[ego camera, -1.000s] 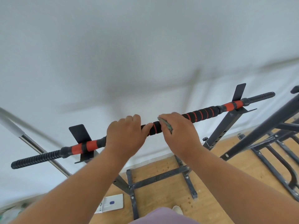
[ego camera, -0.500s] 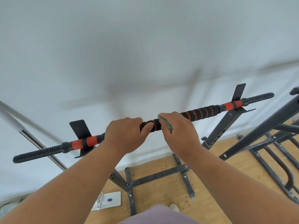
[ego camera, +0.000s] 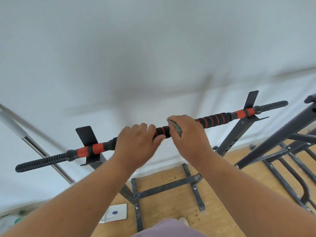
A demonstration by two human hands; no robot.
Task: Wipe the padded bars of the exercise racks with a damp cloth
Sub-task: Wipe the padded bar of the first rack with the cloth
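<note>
While both forearms reach up from the bottom edge, the left hand (ego camera: 136, 144) is wrapped around the padded bar (ego camera: 212, 120), fingers curled over the top and the thumb hooked underneath, and the right hand (ego camera: 189, 135) sits just beside it on the same bar, closed over a bunched greenish cloth (ego camera: 176, 128) that it presses against the foam. Only a short stretch of black foam with a red ring shows between the two hands. To the right of the right hand the black and red padding runs free up to a red collar and a ribbed black end; to the left of the left hand a shorter free length leads to another red collar and ribbed end. The bar lies in the two cradles of a dark rack (ego camera: 232, 141), each cradle backed by an upright flat plate. Below the hands the rack's base frame (ego camera: 167, 187) rests on the wooden floor (ego camera: 222, 175), with a white flat object (ego camera: 116, 213) bearing a blue mark lying left of it. Off to the right of the right hand stands a second dark frame (ego camera: 277, 139), near the bar's right end but apart from it. Left of the left hand a slanting chrome pole (ego camera: 44, 154) crosses behind the bar's ribbed end. Beyond everything is a plain white wall (ego camera: 153, 57). No containers are in view.
</note>
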